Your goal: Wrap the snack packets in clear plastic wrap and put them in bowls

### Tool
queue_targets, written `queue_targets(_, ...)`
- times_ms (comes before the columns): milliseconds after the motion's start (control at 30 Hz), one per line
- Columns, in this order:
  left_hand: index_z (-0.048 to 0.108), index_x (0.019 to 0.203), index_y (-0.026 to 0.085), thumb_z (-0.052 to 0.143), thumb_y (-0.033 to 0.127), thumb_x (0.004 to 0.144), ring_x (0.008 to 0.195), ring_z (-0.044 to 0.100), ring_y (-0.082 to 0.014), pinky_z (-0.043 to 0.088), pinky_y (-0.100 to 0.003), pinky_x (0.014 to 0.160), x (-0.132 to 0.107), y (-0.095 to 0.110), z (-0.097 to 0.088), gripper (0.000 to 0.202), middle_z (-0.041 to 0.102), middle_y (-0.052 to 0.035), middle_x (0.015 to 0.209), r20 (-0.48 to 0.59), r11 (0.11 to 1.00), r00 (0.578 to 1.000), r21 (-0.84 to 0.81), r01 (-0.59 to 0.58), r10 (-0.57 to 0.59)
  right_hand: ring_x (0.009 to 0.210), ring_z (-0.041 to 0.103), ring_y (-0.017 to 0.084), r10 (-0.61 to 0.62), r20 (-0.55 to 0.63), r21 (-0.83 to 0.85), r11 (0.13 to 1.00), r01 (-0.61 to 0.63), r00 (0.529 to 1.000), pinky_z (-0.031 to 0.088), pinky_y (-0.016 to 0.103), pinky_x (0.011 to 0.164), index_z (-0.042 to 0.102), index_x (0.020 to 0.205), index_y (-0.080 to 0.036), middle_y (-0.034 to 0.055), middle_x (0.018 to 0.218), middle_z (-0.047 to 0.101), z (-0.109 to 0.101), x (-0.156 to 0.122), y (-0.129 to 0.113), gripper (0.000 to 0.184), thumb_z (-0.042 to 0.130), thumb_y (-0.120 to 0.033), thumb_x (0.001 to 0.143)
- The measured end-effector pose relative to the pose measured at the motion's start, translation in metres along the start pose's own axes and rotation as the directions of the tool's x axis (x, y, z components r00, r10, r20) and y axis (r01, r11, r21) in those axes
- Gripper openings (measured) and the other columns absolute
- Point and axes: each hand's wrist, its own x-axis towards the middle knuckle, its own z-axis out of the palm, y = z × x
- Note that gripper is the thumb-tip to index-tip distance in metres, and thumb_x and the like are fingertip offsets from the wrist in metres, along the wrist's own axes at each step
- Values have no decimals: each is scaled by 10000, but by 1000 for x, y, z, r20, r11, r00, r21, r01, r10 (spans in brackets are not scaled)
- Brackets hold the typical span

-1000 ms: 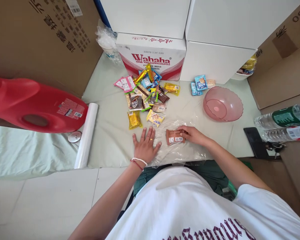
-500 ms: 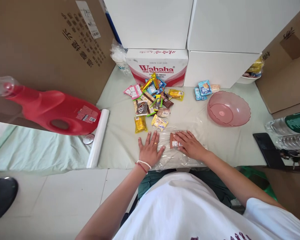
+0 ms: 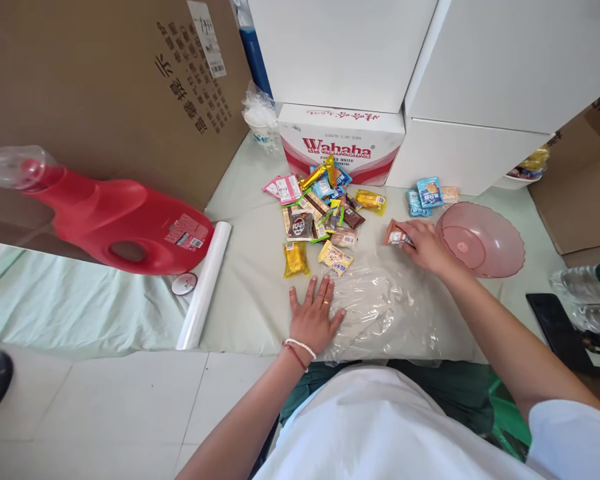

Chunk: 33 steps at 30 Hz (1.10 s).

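My right hand (image 3: pixel 424 245) is closed on a brown snack packet (image 3: pixel 394 233), just left of the pink bowl (image 3: pixel 500 240). Flat on the table, my left hand (image 3: pixel 312 319) has its fingers spread at the left edge of a clear plastic sheet (image 3: pixel 385 313). Beyond it lie a yellow-wrapped snack (image 3: pixel 295 259) and a pale yellow packet (image 3: pixel 335 259). A heap of mixed wrapped snacks (image 3: pixel 320 207) sits behind those, against the white Wahaba-style "Wahaha" carton (image 3: pixel 345 137). Blue packets (image 3: pixel 429 193) rest behind the bowl.
At left a red jug (image 3: pixel 125 227) lies on its side by a white plastic roll (image 3: pixel 205 287) and a round badge (image 3: pixel 184 284). Plastic bottles (image 3: pixel 580 285) and a black phone (image 3: pixel 557 330) are at right. Cardboard (image 3: pixel 115 87) and white boxes (image 3: pixel 340 53) stand behind.
My right hand has lifted the brown snack packet off the plastic sheet and carried it away and to the right, near the bowl. My left hand stays flat. The view has shifted slightly.
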Motion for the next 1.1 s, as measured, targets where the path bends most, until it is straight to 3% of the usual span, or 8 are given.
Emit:
queue_targets(167, 268, 1687, 223, 311, 587, 1063, 1653, 170, -315, -34, -728, 1290, -2, -1, 2, 723, 263, -98, 1740, -1, 999, 1000, -48, -3, 3, 1268, 573, 381, 49, 15, -46, 998, -48, 999, 458, 528, 1096, 720, 1286, -156, 227, 1370, 649, 8, 105, -41, 393, 648, -368, 962)
queue_targets(267, 276, 1687, 238, 335, 577, 1061, 1654, 162, -314, -55, -710, 1297, -2, -1, 0, 715, 272, -94, 1738, 9, 998, 1000, -70, 1, 0, 1085, 664, 338, 95, -3, -42, 995, -95, 995, 538, 510, 969, 712, 1222, -155, 174, 1162, 721, 31, 176, -78, 391, 504, -430, 1037)
queue_targets(400, 274, 1688, 258, 348, 581, 1057, 1658, 143, -314, -32, -709, 1305, -3, -2, -2, 712, 275, -76, 1739, 21, 996, 1000, -87, 0, 2, 1119, 653, 372, 190, -103, -40, 980, -195, 976, 540, 558, 962, 683, 1169, -159, 166, 1158, 700, 71, 240, -112, 387, 598, -490, 990)
queue_targets(500, 262, 1690, 250, 315, 586, 1064, 1664, 111, -294, -41, -708, 1307, -3, -3, -2, 712, 247, -65, 1744, 24, 995, 1000, -95, -3, 6, 1163, 617, 373, 218, -104, -38, 974, -223, 970, 525, 582, 975, 639, 1182, -137, 155, 1150, 671, 80, 252, -120, 367, 543, -455, 1025)
queue_targets(700, 273, 1687, 262, 326, 575, 1066, 1664, 108, -297, -26, -719, 1307, -4, -5, -1, 698, 250, -55, 1742, 32, 993, 999, -115, -8, 12, 1247, 524, 338, 14, -221, -194, 979, -58, 975, 486, 484, 1057, 522, 1260, -59, 209, 1377, 518, 38, 247, -143, 348, 487, -321, 1035)
queue_targets(867, 301, 1681, 265, 368, 556, 1061, 1652, 166, -321, -50, -709, 1308, -3, -5, -1, 688, 289, -63, 1729, 49, 994, 999, -105, -1, 6, 1234, 604, 333, -310, 161, -285, 894, 345, 937, 490, 470, 1069, 565, 1286, -80, 153, 1337, 628, 54, 279, -169, 350, 572, -257, 984)
queue_targets(1000, 321, 1674, 260, 358, 565, 1064, 1649, 181, -313, -80, -689, 1309, -3, -5, -2, 683, 305, -64, 1723, 38, 996, 999, -91, -7, 10, 1256, 622, 365, -204, 327, -325, 893, 312, 923, 511, 510, 1052, 663, 1182, -66, 160, 1211, 727, 80, 291, -168, 251, 578, -131, 955)
queue_targets(1100, 350, 1661, 252, 408, 591, 1048, 1641, 215, -330, -42, -692, 1312, -3, -4, -3, 703, 350, -79, 1707, 10, 996, 1000, -93, -9, 10, 1263, 615, 386, -177, 307, -320, 906, 277, 935, 509, 536, 1053, 705, 1098, -24, 202, 1150, 738, 73, 283, -156, 217, 561, -115, 964)
